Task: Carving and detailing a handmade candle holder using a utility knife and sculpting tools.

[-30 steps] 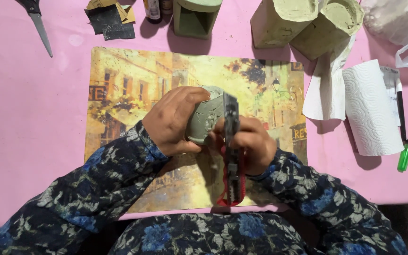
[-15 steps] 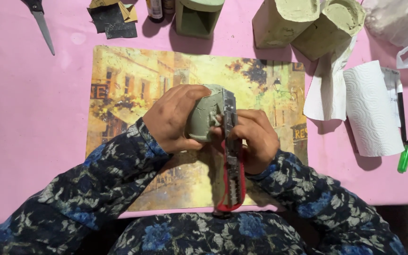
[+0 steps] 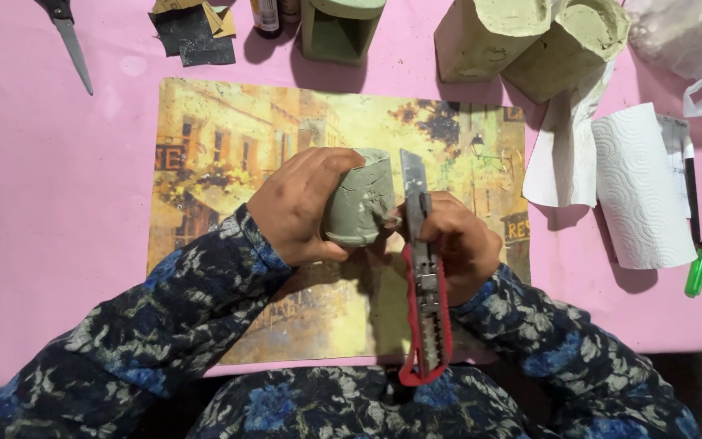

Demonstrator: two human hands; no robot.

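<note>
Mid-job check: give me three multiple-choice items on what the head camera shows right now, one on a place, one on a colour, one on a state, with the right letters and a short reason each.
1. Where does the paper towel roll lie?
A. right of the picture mat
B. on the mat's middle
C. beside the scissors

2. What colour is the lighter at the right edge?
A. red
B. green
C. blue

3. How is the grey-green clay cup held?
A. standing free on the mat
B. gripped in the left hand, off the mat
C. lying under the towel

Answers:
1 A: the roll rests on the pink table cover, right of the picture mat.
2 B: its body is bright green.
3 B: the left hand wraps around it while the right hand holds a red utility knife with its blade beside the cup.
</note>
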